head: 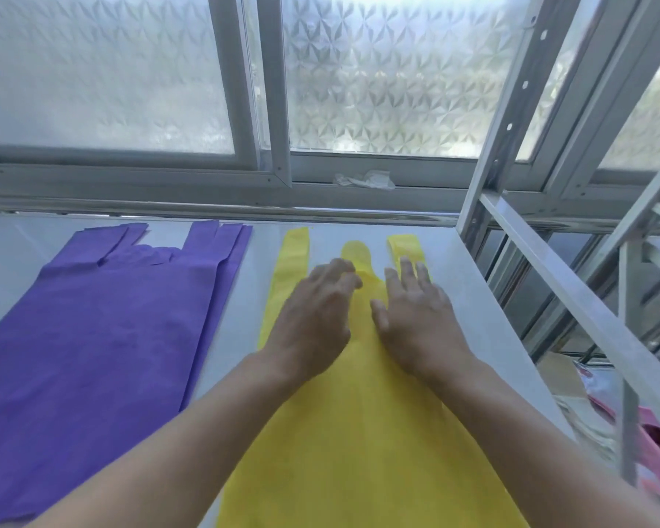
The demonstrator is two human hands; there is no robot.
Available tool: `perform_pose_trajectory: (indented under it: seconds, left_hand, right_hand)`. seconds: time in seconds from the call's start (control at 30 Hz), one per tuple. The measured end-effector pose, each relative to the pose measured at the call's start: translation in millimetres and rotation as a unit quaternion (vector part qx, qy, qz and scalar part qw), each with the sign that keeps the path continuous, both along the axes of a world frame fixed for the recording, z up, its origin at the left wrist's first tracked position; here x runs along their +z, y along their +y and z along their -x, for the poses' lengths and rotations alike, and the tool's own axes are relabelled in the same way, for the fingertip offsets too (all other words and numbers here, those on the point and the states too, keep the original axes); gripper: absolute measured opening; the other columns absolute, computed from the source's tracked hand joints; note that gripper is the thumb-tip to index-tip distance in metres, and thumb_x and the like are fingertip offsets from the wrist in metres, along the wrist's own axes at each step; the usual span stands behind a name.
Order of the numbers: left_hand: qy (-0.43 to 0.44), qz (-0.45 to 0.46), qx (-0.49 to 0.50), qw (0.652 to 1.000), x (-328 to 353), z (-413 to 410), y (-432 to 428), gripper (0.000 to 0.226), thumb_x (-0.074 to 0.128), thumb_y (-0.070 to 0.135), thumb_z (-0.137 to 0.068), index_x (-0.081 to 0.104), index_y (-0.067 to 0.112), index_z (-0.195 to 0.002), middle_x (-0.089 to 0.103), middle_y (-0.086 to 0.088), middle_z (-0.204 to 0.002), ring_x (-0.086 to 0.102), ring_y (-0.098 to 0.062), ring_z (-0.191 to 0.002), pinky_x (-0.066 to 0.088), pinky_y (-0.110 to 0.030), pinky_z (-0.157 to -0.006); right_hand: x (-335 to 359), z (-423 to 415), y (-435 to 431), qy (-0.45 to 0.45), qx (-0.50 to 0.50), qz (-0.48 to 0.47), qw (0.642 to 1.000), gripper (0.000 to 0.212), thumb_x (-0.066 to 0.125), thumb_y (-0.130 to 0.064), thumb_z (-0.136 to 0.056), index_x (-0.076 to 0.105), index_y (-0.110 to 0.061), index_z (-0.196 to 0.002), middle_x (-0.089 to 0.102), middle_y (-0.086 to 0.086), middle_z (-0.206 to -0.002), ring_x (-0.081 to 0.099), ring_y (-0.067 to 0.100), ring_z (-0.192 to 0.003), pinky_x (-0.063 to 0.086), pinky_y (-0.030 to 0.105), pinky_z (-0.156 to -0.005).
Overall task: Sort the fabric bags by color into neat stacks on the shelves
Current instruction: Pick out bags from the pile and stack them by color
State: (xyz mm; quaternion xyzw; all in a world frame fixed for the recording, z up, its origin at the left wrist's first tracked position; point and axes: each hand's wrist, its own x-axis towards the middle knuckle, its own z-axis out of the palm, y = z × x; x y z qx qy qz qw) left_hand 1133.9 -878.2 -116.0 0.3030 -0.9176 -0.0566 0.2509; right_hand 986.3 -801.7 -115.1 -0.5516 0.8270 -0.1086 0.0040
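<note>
Your forearms reach over the yellow bag (359, 432), lying flat on the white shelf (252, 299), its long axis running away from you, handles toward the window. Your left hand (313, 318) and right hand (416, 314) press it with flat, released fingers, gripping nothing. Purple bags (92, 337) are stacked just left.

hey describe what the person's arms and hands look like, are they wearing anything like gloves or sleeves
Both arms are bare as far as the frame shows: no sleeves in view. The left hand and right hand have no gloves, and no rings, watch or bracelets show on the fingers or wrists.
</note>
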Motion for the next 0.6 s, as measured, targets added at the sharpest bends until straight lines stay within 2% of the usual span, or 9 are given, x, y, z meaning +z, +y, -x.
perform_pose_trajectory:
  seconds: [0.1,0.17,0.23,0.33,0.4,0.43,0.5,0.57,0.6]
  left_hand:
    - [-0.111,-0.054,-0.023,0.992,-7.4,2.2,-9.9,0.058,0.039,0.017,-0.095,0.044,0.011,-0.153,0.037,-0.004,-0.163,0.031,-0.023,-0.150,0.028,-0.037,-0.120]
    - [-0.158,-0.062,-0.017,0.985,-5.5,7.8,-16.1,0.070,0.032,0.035,-0.091,0.035,0.013,-0.157,0.031,-0.001,-0.166,0.025,-0.020,-0.152,0.024,-0.038,-0.120]
    - [-0.168,-0.032,-0.013,0.985,-3.6,14.9,-18.5,0.073,0.031,0.043,-0.086,0.040,0.013,-0.151,0.036,-0.002,-0.159,0.032,-0.023,-0.145,0.030,-0.039,-0.115]
    - [-0.111,-0.014,-0.013,0.994,-3.8,21.9,-17.2,0.057,0.040,0.044,-0.083,0.048,0.012,-0.129,0.040,-0.007,-0.135,0.046,-0.029,-0.123,0.042,-0.045,-0.101]
    - [-0.092,-0.026,-0.008,0.995,-4.9,21.8,-17.0,0.063,0.035,0.048,-0.077,0.047,0.012,-0.127,0.039,-0.007,-0.133,0.046,-0.030,-0.122,0.043,-0.047,-0.100]
    - [-0.099,-0.036,-0.007,0.994,-5.2,22.0,-18.2,0.072,0.031,0.049,-0.076,0.045,0.011,-0.135,0.038,-0.007,-0.141,0.042,-0.029,-0.131,0.040,-0.047,-0.106]
    - [-0.130,-0.069,-0.016,0.989,-6.0,24.8,-23.2,0.085,0.026,0.046,-0.080,0.030,0.011,-0.157,0.022,-0.006,-0.166,0.020,-0.023,-0.154,0.023,-0.043,-0.123]
    - [-0.171,-0.106,-0.028,0.979,-6.6,29.2,-27.3,0.087,0.020,0.042,-0.083,0.013,0.012,-0.165,0.003,-0.001,-0.174,-0.001,-0.014,-0.160,0.006,-0.039,-0.129]
    - [-0.186,-0.117,-0.030,0.975,-6.7,30.6,-28.5,0.087,0.017,0.043,-0.085,0.008,0.013,-0.166,-0.001,0.000,-0.174,-0.005,-0.011,-0.159,0.002,-0.039,-0.129]
  right_hand:
    - [-11.7,-1.5,-0.8,-0.017,-0.010,-0.036,0.999,0.066,0.026,-0.047,-0.108,0.014,-0.015,-0.164,0.000,0.010,-0.173,-0.002,0.024,-0.160,0.004,0.043,-0.128]
    - [-15.9,-0.4,-0.4,-0.019,-0.016,-0.039,0.999,0.069,0.023,-0.049,-0.107,0.008,-0.015,-0.165,-0.003,0.008,-0.173,-0.006,0.022,-0.160,-0.001,0.042,-0.128]
    - [-17.7,-0.8,-1.1,-0.027,-0.021,-0.041,0.999,0.072,0.021,-0.049,-0.106,0.001,-0.014,-0.165,-0.009,0.006,-0.173,-0.012,0.019,-0.159,-0.005,0.041,-0.129]
    - [-17.5,-1.8,-1.7,-0.037,-0.028,-0.049,0.998,0.073,0.019,-0.048,-0.106,-0.004,-0.013,-0.165,-0.013,0.005,-0.172,-0.015,0.017,-0.158,-0.006,0.041,-0.128]
    - [-17.6,-2.2,-1.4,-0.036,-0.027,-0.053,0.998,0.073,0.018,-0.049,-0.106,-0.004,-0.012,-0.164,-0.013,0.006,-0.172,-0.014,0.018,-0.158,-0.006,0.041,-0.128]
    - [-17.9,-2.2,-1.3,-0.036,-0.027,-0.053,0.998,0.073,0.018,-0.049,-0.106,-0.003,-0.012,-0.165,-0.013,0.006,-0.172,-0.013,0.018,-0.159,-0.006,0.042,-0.128]
    - [-18.3,-1.6,-1.3,-0.037,-0.028,-0.051,0.998,0.074,0.018,-0.050,-0.106,-0.002,-0.011,-0.165,-0.011,0.007,-0.172,-0.012,0.018,-0.159,-0.006,0.042,-0.129]
    - [-18.5,-0.4,-1.4,-0.033,-0.027,-0.049,0.998,0.074,0.018,-0.050,-0.106,-0.001,-0.011,-0.165,-0.010,0.008,-0.172,-0.011,0.019,-0.159,-0.006,0.041,-0.129]
    - [-18.6,0.3,-1.3,-0.031,-0.026,-0.051,0.998,0.073,0.018,-0.050,-0.106,-0.002,-0.010,-0.165,-0.010,0.008,-0.172,-0.011,0.019,-0.159,-0.006,0.041,-0.129]
